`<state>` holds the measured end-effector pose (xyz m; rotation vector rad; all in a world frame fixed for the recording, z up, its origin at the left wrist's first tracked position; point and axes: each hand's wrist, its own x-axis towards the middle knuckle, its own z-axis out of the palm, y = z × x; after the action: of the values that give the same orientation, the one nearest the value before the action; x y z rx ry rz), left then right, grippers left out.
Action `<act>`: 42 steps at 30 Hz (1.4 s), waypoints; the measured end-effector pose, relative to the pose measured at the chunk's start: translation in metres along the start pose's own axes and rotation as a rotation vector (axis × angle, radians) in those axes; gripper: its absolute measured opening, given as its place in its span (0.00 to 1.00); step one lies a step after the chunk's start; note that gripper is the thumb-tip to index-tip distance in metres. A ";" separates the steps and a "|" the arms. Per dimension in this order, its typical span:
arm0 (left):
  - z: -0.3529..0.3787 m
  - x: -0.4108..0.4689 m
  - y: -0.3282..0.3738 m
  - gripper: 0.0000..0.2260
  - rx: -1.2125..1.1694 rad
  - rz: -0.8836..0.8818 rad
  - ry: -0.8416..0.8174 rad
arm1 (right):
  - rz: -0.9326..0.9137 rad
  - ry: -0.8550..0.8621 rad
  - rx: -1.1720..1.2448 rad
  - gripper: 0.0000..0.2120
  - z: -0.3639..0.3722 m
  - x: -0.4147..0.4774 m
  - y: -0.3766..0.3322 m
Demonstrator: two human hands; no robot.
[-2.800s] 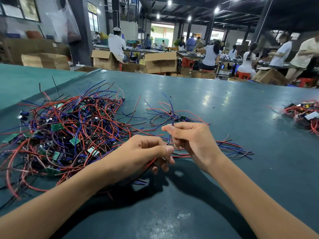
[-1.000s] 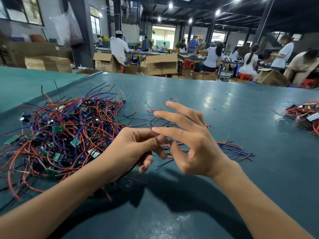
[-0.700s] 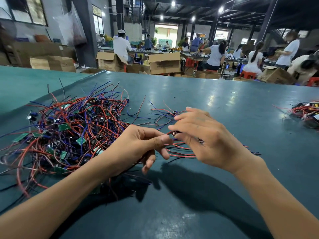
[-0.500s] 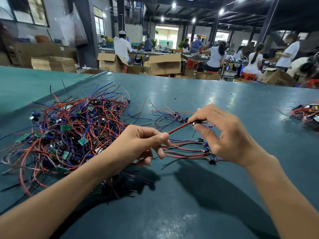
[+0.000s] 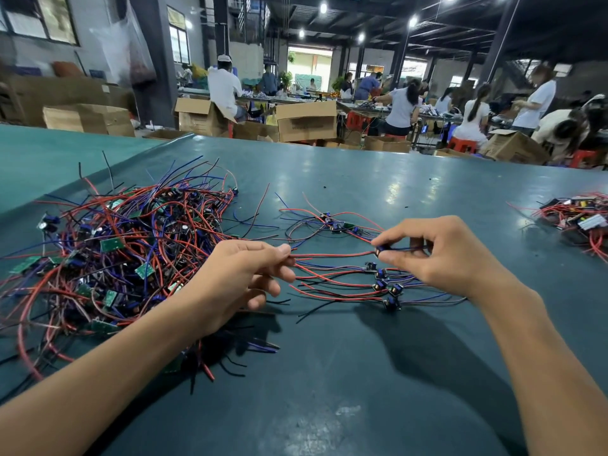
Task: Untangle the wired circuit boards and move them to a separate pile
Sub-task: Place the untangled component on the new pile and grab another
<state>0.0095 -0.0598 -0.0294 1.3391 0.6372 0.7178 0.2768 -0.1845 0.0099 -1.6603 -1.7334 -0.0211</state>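
A big tangled heap of red, blue and black wires with small green circuit boards [image 5: 125, 255] lies on the left of the dark green table [image 5: 345, 373]. A smaller, flatter pile of separated wired boards [image 5: 365, 281] lies in the middle. My left hand [image 5: 243, 284] pinches the left end of a red wire [image 5: 332, 255] between thumb and forefinger. My right hand [image 5: 437, 255] pinches the small dark board end of the same piece, and the wire is stretched nearly straight between the two hands, just above the smaller pile.
Another heap of wired parts [image 5: 579, 222] sits at the table's right edge. Beyond the far table edge stand open cardboard boxes [image 5: 306, 121] and several people working at benches. A lighter green surface [image 5: 49, 153] adjoins on the far left.
My right hand closed on a wired board near my left hand, then drew it away to the right. The red wire now runs taut between both hands. My left hand stayed put.
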 end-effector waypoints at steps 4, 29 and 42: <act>0.004 -0.003 -0.005 0.10 0.209 -0.018 -0.049 | 0.078 -0.158 0.106 0.13 -0.008 -0.001 0.009; 0.010 0.009 -0.013 0.16 0.722 -0.167 0.100 | 0.612 -0.456 0.055 0.09 -0.015 -0.009 0.044; 0.012 0.004 -0.012 0.13 0.739 -0.166 0.128 | 0.440 -0.391 0.117 0.18 -0.005 -0.010 0.039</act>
<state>0.0226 -0.0649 -0.0393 1.8898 1.1735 0.4411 0.3125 -0.1889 -0.0091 -2.0161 -1.5576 0.6343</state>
